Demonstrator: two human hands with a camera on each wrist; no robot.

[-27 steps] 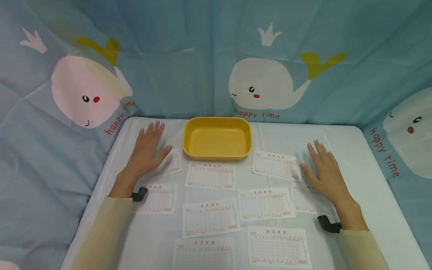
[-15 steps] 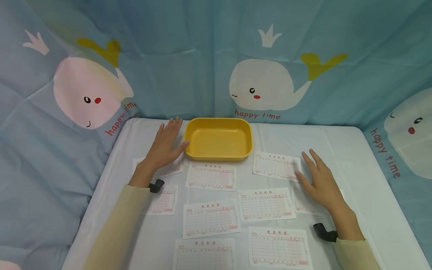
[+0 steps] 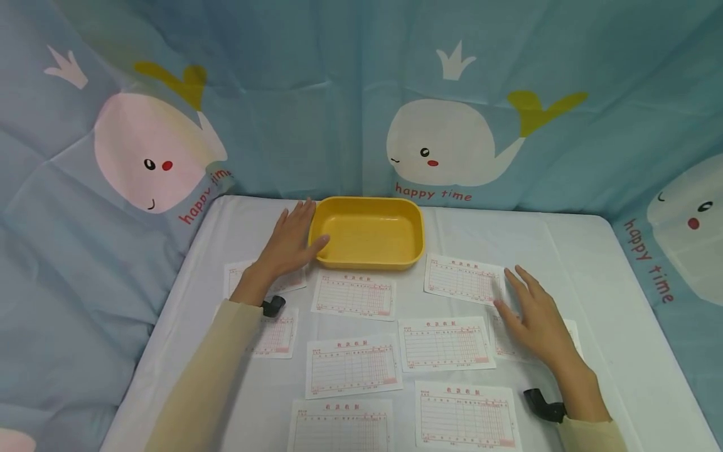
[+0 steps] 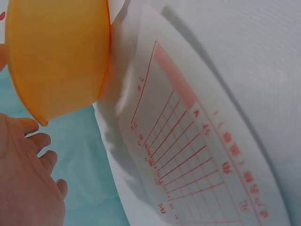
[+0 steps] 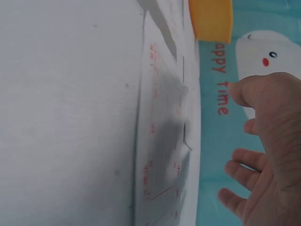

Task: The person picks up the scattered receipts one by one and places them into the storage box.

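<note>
A yellow rectangular tray [image 3: 367,265] stands at the back middle of the white table, with nothing in it. At its left end is my left hand [image 3: 285,248], fingers straight, thumb reaching over the rim. Whether it touches the rim I cannot tell. In the left wrist view the fingertips lie close to the corner of the tray [image 4: 59,56]. My right hand [image 3: 536,317], fingers apart and relaxed, hovers over a printed receipt slip [image 3: 573,333] and holds nothing. Another slip [image 3: 460,277] lies just left of its fingertips. In the right wrist view the hand [image 5: 277,141] is above the paper.
Several white receipt slips with red print lie spread flat, among them one before the tray [image 3: 354,296], one at centre [image 3: 354,367] and one at front right [image 3: 465,417]. A blue whale-print curtain [image 3: 282,125] hangs behind and beside the white-covered table [image 3: 638,351].
My left hand has moved right, from beside the tray to its left end, with the thumb now over the rim. My right hand has drifted slightly towards me. The slips and tray stay put.
</note>
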